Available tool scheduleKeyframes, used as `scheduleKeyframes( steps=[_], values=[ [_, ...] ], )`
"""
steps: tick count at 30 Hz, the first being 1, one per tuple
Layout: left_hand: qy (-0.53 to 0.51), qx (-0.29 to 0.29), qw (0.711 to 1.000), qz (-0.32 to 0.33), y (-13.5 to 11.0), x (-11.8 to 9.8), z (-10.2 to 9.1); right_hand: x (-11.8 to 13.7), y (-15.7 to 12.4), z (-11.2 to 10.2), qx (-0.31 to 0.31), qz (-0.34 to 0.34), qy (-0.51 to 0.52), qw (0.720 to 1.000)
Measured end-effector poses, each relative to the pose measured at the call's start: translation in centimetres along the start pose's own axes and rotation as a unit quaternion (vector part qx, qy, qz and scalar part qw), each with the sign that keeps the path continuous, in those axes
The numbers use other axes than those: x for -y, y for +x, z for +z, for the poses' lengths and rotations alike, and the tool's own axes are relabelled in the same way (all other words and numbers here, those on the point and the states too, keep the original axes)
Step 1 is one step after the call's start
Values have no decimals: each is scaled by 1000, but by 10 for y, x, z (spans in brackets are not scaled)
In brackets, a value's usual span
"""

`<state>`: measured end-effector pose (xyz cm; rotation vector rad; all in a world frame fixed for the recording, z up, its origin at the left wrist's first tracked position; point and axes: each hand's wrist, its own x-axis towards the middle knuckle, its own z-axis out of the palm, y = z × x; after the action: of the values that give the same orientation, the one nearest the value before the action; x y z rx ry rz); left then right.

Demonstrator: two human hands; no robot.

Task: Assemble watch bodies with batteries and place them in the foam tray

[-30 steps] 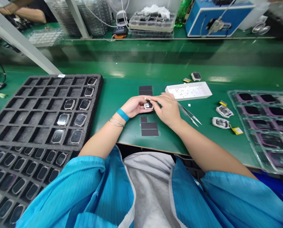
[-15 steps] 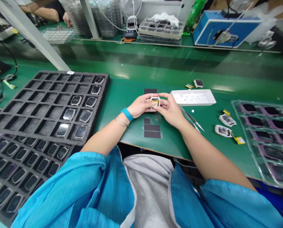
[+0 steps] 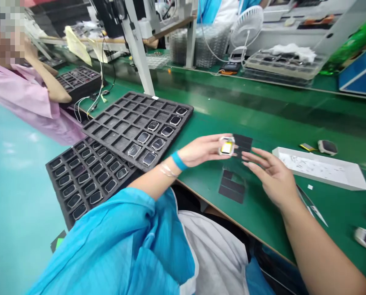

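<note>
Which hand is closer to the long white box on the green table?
Right. The right hand is beside the left end of the white box, holding nothing; the left hand is farther off to the left, holding a watch case.

Scene brightly, evenly lit, light apparently thrown from above. Long pale glare streaks now caught on glossy green bench (image 3: pixel 201 112); soft sheen spread over turquoise floor (image 3: pixel 23 180). White patch on watch case (image 3: pixel 226 147) nearly burned out. Pale box (image 3: pixel 321 169) brightly lit, its tiny contents barely resolved. Deep shadow pooled under bench edge. Parts at right edge smeared by blur; right forearm (image 3: pixel 321 241) stretched by wide lens. Upper left corner masked by coarse pixel blocks.
</note>
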<state>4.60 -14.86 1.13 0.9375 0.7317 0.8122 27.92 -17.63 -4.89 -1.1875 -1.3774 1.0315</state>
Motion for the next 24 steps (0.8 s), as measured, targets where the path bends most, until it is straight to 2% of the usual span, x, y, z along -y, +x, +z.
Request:
scheduleKeyframes(
  steps=[2,4,5,7,8,9,10,12,14,16,18,19,21,23,24],
  values=[
    [48,-22,998,38,-27,-19,-25,6,-3,0,-9,-11,-22,1000],
    [183,-108,972,100,-39,-38,-57,13,-5,2,-25,-23,-42,999],
    [271,-174,937,132,-39,-48,-74,16,-5,3,-31,-28,-51,998],
    [439,-310,828,159,-28,-65,-109,21,-4,5,-47,-35,-69,996],
    [497,-362,774,151,-20,-72,-126,24,-3,5,-59,-38,-75,995],
    [537,-396,733,132,-11,-78,-140,26,-2,4,-76,-42,-80,993],
    [559,-420,707,106,-3,-82,-153,29,-1,2,-98,-48,-82,991],
    [575,-438,690,42,10,-86,-170,37,2,-9,-145,-68,-85,983],
    [587,-432,684,-9,17,-86,-176,49,8,-28,-187,-92,-93,974],
    [615,-418,667,-33,18,-84,-178,65,21,-57,-225,-108,-129,960],
    [643,-392,657,-40,17,-82,-180,79,40,-90,-259,-91,-221,936],
    [653,-385,651,-40,17,-81,-182,83,51,-107,-257,-63,-290,919],
    [670,-381,636,-40,18,-79,-182,81,76,-135,-232,47,-420,876],
    [676,-382,629,-40,19,-77,-177,64,101,-149,-160,145,-512,831],
    [676,-382,629,-34,19,-76,-172,53,112,-151,-144,167,-528,820]
  ],
)
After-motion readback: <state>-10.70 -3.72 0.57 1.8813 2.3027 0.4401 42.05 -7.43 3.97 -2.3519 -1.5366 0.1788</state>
